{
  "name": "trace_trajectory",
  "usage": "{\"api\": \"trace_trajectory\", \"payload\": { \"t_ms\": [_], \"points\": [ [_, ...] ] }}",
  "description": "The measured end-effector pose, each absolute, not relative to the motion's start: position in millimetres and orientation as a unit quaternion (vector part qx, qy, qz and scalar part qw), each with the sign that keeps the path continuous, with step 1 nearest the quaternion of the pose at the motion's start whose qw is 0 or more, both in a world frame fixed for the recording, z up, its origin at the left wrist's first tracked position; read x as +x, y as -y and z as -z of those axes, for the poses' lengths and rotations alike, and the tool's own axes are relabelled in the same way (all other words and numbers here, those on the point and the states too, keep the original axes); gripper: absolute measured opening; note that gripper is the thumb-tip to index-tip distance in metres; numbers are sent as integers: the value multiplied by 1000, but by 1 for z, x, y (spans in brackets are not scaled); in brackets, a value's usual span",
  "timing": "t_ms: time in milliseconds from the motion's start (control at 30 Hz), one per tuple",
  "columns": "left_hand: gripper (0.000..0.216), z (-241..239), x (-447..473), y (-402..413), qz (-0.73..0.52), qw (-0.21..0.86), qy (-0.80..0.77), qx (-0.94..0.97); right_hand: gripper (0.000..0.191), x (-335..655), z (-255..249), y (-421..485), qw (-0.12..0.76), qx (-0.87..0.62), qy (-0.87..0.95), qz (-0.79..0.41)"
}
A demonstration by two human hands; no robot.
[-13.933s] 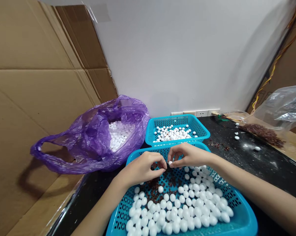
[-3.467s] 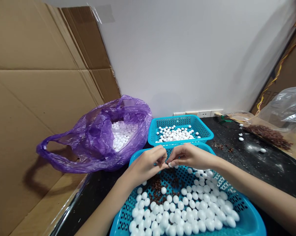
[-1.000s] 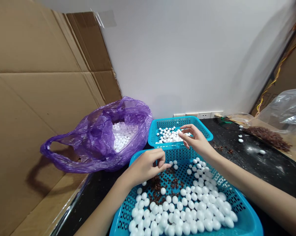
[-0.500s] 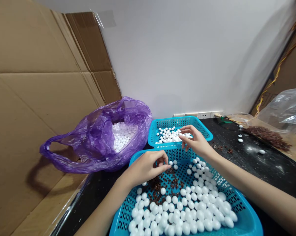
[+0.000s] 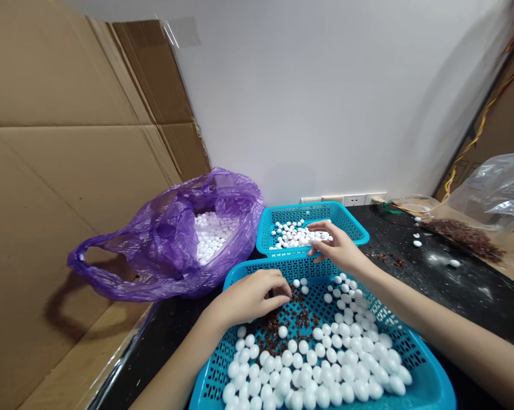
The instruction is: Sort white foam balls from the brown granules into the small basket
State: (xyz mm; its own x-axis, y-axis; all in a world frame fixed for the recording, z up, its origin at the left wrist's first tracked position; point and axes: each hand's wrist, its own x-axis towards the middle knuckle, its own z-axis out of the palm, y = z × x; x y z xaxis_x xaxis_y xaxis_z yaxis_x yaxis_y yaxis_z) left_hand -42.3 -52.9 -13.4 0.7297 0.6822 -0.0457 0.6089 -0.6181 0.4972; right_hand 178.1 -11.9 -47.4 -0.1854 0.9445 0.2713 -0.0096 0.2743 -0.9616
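Right hand (image 5: pixel 334 248) has moved to far basket (image 5: pixel 351 221).

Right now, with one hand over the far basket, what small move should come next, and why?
Probably the right hand should come to the near blue basket and pick up a white ball. It hovers open over the small far basket, seemingly holding nothing, while the left hand rests curled on the brown bits, with many balls lying near it.

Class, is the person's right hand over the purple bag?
No, the right hand hovers at the small far basket of white balls, beside the purple bag.
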Motion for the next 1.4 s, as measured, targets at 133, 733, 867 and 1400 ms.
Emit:
{"api": "trace_trajectory", "payload": {
  "t_ms": [133,733,867,1400],
  "points": [
    [22,15,-45,53,-69,250,-352,899,25,178,46,16,491,-378,638,-457],
    [13,16,-45,55,-52,247,-350,902,9,180,39,34,131,-362,884,-266],
    [11,16,-45,54,-38,259,-359,896,10,179,38,36,92,-364,890,-261],
    [8,13,-41,54,-70,247,-370,893,17,178,40,34,172,-247,882,-362]
  ]
}}
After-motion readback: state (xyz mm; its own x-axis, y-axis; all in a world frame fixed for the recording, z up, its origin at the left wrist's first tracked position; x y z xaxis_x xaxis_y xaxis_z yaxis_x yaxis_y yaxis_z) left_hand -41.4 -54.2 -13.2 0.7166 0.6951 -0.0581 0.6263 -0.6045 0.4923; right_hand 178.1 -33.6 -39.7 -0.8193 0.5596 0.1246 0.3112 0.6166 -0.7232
